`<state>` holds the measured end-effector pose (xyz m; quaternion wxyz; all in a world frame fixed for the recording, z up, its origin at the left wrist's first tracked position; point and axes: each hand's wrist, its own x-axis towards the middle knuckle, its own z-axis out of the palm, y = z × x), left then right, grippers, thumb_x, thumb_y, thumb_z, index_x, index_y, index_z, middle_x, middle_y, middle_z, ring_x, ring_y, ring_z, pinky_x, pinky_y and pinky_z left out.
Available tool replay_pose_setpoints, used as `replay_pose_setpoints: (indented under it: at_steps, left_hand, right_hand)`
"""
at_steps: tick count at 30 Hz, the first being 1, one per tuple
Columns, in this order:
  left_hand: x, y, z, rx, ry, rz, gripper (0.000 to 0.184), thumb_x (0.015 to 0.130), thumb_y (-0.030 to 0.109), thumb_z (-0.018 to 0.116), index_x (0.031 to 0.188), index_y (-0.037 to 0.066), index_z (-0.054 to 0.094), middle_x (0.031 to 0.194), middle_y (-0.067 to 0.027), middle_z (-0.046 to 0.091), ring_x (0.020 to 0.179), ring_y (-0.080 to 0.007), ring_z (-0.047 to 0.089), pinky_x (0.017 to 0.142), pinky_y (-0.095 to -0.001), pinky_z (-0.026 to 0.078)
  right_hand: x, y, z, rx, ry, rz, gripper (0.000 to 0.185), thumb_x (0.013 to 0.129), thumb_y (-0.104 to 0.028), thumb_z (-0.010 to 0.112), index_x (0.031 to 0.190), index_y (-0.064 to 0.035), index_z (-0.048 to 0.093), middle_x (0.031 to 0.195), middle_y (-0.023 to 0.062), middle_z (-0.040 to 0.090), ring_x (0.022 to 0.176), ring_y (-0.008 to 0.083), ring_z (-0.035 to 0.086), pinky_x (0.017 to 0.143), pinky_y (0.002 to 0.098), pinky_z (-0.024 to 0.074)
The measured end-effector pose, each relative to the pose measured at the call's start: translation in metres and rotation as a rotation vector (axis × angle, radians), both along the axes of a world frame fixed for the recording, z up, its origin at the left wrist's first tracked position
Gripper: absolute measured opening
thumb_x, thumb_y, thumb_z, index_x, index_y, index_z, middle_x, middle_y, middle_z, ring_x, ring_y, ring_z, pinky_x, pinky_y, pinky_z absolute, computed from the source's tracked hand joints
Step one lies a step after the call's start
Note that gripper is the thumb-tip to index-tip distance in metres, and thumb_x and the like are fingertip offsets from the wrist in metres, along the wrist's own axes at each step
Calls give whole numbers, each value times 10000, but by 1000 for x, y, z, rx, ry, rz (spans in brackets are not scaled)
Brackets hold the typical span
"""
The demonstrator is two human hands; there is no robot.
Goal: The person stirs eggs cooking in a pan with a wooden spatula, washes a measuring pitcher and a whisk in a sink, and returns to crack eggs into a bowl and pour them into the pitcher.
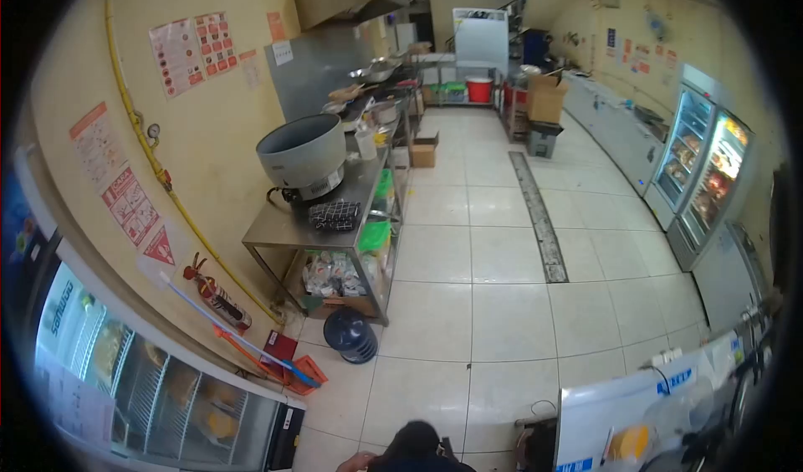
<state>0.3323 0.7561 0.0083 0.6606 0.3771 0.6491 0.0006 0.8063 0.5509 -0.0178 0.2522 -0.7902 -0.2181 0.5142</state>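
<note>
At the bottom edge, a dark rounded shape (414, 447) shows, too cut off to identify. My left hand (356, 462) seems to be the small patch of skin beside it; its fingers cannot be made out, nor anything in them. My right hand is out of sight. The nearest things on the floor are a blue water jug (350, 336) and an orange dustpan (304, 375) with a long-handled brush leaning on the wall. A glass-door fridge (167, 380) with food on wire shelves stands at the left.
A steel table (288, 228) along the left wall bears a large grey pot (303, 150). A fire extinguisher (219, 295) is beside it. A drain channel (539, 217) crosses the tiled floor. Display fridges (698, 166) and chest freezers (611, 125) line the right; a white panel (619, 388) is nearer.
</note>
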Motion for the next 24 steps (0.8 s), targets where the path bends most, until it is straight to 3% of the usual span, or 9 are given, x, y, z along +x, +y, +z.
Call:
replay_pose_setpoints:
  at_steps: [3, 4, 7, 10, 11, 12, 16, 18, 24]
  left_hand:
    - [25, 67, -4, -76, 34, 77, 335, 881, 279, 545, 1131, 56, 549, 1034, -80, 642, 934, -209, 606, 767, -380, 469]
    - [32, 91, -6, -111, 49, 103, 331, 880, 278, 547, 1124, 54, 553, 1030, -81, 641, 931, -208, 606, 767, -376, 469]
    - [58, 186, -7, -184, 100, 149, 321, 875, 276, 555, 1102, 49, 564, 1020, -84, 637, 920, -207, 604, 768, -364, 468]
    - [91, 308, -8, -165, 107, 142, 312, 871, 274, 563, 1080, 43, 575, 1009, -86, 634, 910, -206, 603, 768, -352, 467]
    - [106, 358, -11, -123, 95, 122, 309, 870, 273, 566, 1073, 41, 578, 1005, -87, 633, 907, -205, 603, 768, -348, 467]
    - [122, 416, -17, -48, 76, 96, 306, 868, 273, 569, 1065, 39, 582, 1002, -88, 632, 903, -205, 602, 768, -344, 467]
    - [222, 666, -20, 291, -86, 117, 296, 862, 270, 579, 1036, 32, 597, 988, -91, 628, 890, -203, 600, 769, -329, 466]
    - [284, 793, -8, 485, -182, 136, 313, 884, 237, 584, 1120, 32, 569, 1035, -75, 623, 916, -178, 600, 814, -309, 465]
    - [423, 1055, 150, 623, -368, 198, 327, 910, 268, 576, 1127, 24, 554, 1039, -101, 620, 969, -162, 585, 855, -290, 451]
  right_hand:
    - [90, 185, -18, 289, -13, -122, 287, 916, -287, 502, 934, -39, 644, 777, 112, 642, 668, 170, 601, 594, 330, 475]
    - [97, 259, 48, 369, 67, -313, 266, 939, -251, 467, 1032, -40, 602, 789, 97, 647, 666, 157, 599, 587, 298, 473]
    - [141, 420, 101, 572, 5, -383, 246, 939, -257, 469, 1086, -92, 576, 806, 78, 651, 708, 151, 620, 557, 268, 467]
    - [165, 500, 71, 465, 65, -391, 232, 926, -249, 471, 1045, -94, 597, 769, 71, 644, 700, 150, 623, 565, 280, 472]
    - [179, 506, 46, 334, 192, -217, 431, 939, -396, 488, 1235, -87, 531, 1078, 81, 602, 996, 174, 544, 836, 342, 446]
    - [184, 512, 21, 338, 123, -48, 396, 946, -409, 472, 1148, -83, 571, 1000, 51, 606, 872, 181, 573, 724, 329, 470]
    - [196, 593, 49, -60, 80, 98, 351, 925, -368, 482, 1096, -78, 583, 936, 57, 613, 831, 178, 585, 688, 324, 472]
    - [213, 658, 47, -119, 84, 120, 330, 915, -348, 487, 1070, -75, 589, 904, 60, 616, 810, 176, 591, 670, 322, 473]
    - [321, 910, 28, -154, 25, 233, 266, 884, -286, 502, 993, -68, 607, 808, 70, 625, 749, 171, 609, 615, 314, 476]
